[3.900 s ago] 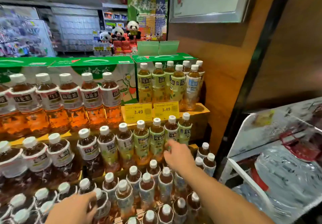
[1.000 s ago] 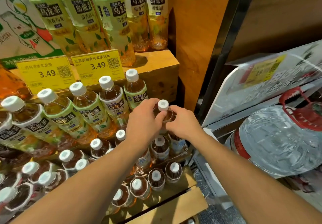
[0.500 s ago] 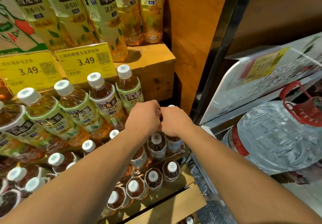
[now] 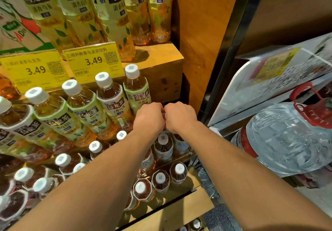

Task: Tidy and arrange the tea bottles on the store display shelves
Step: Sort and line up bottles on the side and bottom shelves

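My left hand (image 4: 149,119) and my right hand (image 4: 179,117) meet knuckle to knuckle at the right end of the middle shelf. Both grip one small tea bottle (image 4: 163,113); only a thin sliver of it shows between the fingers, and its cap is hidden. Just left of my hands stands a row of green-labelled tea bottles (image 4: 136,90) with white caps. Below my wrists sit small dark tea bottles (image 4: 163,146) on the lower tiers. Larger tea bottles (image 4: 115,15) line the top wooden shelf (image 4: 161,54).
Two yellow 3.49 price tags (image 4: 93,61) hang on the top shelf's front. A wooden wall panel (image 4: 197,33) and a black post (image 4: 233,42) close off the right side. Beyond them a big water jug (image 4: 287,137) with a red handle lies under a white rack.
My hands have closed together over the small bottle, covering the white cap that showed a second ago. They have moved slightly back towards the shelf corner, and the view has moved closer.
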Tool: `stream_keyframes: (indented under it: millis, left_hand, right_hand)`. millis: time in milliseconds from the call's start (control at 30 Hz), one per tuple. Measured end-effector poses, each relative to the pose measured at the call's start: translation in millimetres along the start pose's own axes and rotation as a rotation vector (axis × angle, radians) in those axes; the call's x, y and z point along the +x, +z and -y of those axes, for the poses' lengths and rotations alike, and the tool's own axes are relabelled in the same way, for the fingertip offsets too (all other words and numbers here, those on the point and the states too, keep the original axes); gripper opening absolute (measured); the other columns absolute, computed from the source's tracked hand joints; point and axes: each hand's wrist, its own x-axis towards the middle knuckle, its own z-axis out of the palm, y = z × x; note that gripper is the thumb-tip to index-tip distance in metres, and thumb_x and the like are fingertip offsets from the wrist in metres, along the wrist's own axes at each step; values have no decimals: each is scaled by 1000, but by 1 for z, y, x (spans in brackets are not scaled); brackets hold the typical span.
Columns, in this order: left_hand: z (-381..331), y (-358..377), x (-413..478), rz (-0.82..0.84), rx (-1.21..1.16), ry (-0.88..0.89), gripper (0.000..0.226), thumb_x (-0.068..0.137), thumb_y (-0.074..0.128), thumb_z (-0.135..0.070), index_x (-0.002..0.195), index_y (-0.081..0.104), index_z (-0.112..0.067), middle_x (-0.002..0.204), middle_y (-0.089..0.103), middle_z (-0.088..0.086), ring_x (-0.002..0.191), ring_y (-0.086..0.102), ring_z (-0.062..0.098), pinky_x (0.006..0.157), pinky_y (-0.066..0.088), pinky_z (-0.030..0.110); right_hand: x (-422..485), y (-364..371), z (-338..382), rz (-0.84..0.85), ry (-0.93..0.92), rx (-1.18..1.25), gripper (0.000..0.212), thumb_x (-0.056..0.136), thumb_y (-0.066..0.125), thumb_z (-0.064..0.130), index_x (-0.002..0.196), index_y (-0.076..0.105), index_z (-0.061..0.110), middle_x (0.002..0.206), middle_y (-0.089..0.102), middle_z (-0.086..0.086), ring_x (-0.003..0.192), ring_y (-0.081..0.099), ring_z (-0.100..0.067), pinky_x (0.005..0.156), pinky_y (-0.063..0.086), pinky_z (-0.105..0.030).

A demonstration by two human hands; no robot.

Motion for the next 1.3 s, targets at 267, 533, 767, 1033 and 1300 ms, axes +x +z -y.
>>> stream_keyframes:
  millis: [267,533,767,1033,1300]
  left_hand:
    - [21,12,-55,-211,-130,77,20,93,56,-23,108,69,-20,94,72,5,87,65,27,73,53,39]
    - [21,29,-120,-114,-81,196,11,90,54,-31,93,61,-24,80,63,-6,71,58,16,61,49,32]
    - [31,91,-145,220,81,104,26,88,54,-31,112,53,-23,106,59,3,99,60,28,79,50,38]
    - [44,115,-132,237,111,28,28,92,57,-25,120,54,-24,106,51,3,98,60,30,83,53,40]
    - [56,111,-134,232,165,76,40,87,62,-14,124,54,-24,110,55,1,101,59,27,83,52,38]
  right_hand:
    - [-31,6,-9,-153,13,74,24,92,62,21,116,59,21,108,63,-4,103,53,-29,80,46,-41]
    - [-119,80,-34,125,236,203,15,93,55,29,106,53,24,100,66,-6,89,62,-31,68,50,-37]
    - [-136,136,-28,173,294,341,41,90,64,33,127,48,32,115,68,-9,106,63,-36,84,54,-44]
    - [-114,149,-35,170,233,418,36,92,69,29,123,51,31,119,66,-7,107,63,-31,90,54,-44]
    - [-107,145,-38,186,230,452,38,87,74,29,120,55,29,120,65,-7,107,62,-31,93,53,-47]
